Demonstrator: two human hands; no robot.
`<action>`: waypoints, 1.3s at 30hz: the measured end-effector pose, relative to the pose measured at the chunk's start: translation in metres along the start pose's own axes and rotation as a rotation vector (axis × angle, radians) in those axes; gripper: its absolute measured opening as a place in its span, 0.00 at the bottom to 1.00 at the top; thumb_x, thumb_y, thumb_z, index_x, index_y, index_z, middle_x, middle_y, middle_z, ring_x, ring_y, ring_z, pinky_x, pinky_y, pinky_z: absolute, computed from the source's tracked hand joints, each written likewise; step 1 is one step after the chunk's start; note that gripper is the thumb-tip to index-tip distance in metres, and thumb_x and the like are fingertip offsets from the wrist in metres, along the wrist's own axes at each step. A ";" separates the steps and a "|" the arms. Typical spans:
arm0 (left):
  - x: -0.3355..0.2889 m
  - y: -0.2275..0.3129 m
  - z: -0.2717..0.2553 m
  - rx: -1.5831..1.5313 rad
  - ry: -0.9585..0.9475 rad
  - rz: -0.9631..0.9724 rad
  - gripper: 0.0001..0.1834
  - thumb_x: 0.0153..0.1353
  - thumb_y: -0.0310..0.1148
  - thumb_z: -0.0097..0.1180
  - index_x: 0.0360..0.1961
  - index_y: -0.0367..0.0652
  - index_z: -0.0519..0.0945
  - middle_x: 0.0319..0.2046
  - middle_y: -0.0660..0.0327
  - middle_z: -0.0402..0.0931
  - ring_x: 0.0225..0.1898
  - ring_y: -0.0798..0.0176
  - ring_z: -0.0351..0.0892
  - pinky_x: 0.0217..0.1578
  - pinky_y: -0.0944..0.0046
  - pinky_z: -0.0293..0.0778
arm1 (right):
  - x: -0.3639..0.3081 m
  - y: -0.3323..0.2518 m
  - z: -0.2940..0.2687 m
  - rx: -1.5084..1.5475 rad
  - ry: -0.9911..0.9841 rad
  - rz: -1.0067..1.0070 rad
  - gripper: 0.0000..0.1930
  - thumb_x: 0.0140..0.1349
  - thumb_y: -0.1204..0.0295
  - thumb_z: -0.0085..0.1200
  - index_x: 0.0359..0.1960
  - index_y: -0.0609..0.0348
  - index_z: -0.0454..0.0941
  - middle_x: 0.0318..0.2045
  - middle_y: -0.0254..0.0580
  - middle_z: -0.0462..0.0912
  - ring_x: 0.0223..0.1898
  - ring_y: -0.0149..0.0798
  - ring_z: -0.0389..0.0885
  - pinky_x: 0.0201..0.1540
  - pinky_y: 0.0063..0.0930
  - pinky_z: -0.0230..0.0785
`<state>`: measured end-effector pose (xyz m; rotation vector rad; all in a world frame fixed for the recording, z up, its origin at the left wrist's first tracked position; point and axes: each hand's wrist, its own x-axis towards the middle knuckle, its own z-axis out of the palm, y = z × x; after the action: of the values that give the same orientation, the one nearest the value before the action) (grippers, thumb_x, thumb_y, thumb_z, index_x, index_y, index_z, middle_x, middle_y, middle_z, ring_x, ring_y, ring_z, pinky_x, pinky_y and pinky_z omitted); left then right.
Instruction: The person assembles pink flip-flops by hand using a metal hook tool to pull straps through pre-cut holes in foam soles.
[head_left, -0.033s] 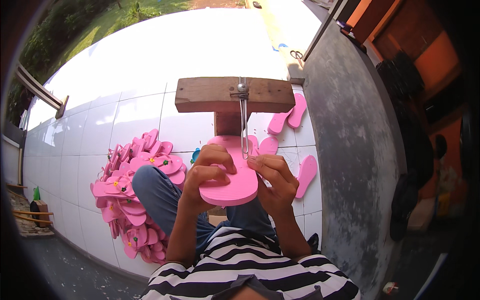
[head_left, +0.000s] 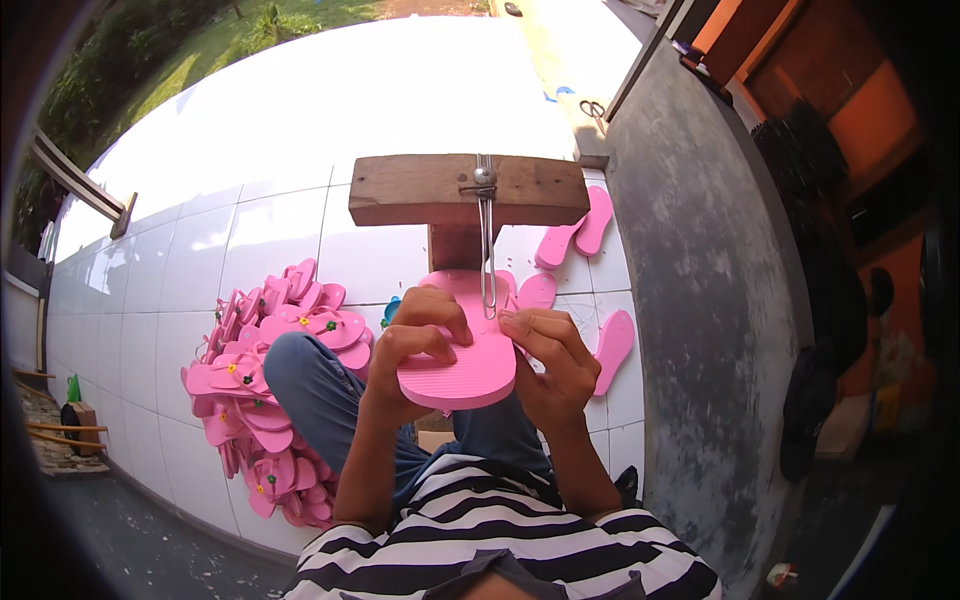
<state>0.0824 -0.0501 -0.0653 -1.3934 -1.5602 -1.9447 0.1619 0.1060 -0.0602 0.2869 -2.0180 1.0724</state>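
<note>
A pink flip-flop sole [head_left: 462,375], its ribbed face up, lies between my two hands. My left hand [head_left: 408,345] is closed round its left side, with bent fingers on top. At the right edge my right hand [head_left: 552,362] is closed, its fingertips pinched close to the tip of a looped metal rod [head_left: 488,260]. Whether a small piece is between those fingertips I cannot tell. The rod hangs from a wooden T-shaped stand [head_left: 410,192] and reaches over the sole. The sole's far end is by the stand's post; its underside is hidden.
On the left, beside my knee [head_left: 315,375], is a heap of pink flip-flops [head_left: 240,372] with small flowers. Loose pink soles [head_left: 613,350] lie on the white tiles at the right. Scissors [head_left: 592,109] rest on a grey ledge [head_left: 690,300]. A blue object [head_left: 391,310] sits behind my left hand.
</note>
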 end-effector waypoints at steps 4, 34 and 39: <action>0.013 -0.003 0.008 0.034 0.037 -0.024 0.21 0.53 0.34 0.69 0.37 0.47 0.65 0.35 0.55 0.74 0.35 0.58 0.73 0.39 0.58 0.71 | 0.003 0.003 0.001 0.041 0.083 0.043 0.16 0.47 0.86 0.67 0.39 0.62 0.80 0.39 0.45 0.84 0.42 0.44 0.84 0.46 0.33 0.78; 0.039 -0.036 0.010 1.041 0.081 -0.032 0.26 0.56 0.32 0.65 0.57 0.50 0.73 0.70 0.51 0.49 0.71 0.40 0.41 0.65 0.38 0.42 | 0.002 0.039 0.055 0.282 0.164 0.543 0.15 0.64 0.70 0.60 0.46 0.63 0.69 0.39 0.40 0.75 0.40 0.31 0.76 0.40 0.27 0.71; 0.046 -0.026 0.014 1.177 0.096 0.023 0.15 0.48 0.28 0.71 0.39 0.52 0.86 0.68 0.59 0.54 0.67 0.46 0.47 0.63 0.49 0.50 | -0.013 0.036 0.057 0.235 0.139 0.516 0.10 0.66 0.72 0.56 0.44 0.63 0.72 0.40 0.42 0.77 0.39 0.34 0.79 0.38 0.28 0.73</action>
<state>0.0483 -0.0134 -0.0443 -0.7465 -2.0359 -0.7028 0.1198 0.0820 -0.1089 -0.2004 -1.8853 1.6039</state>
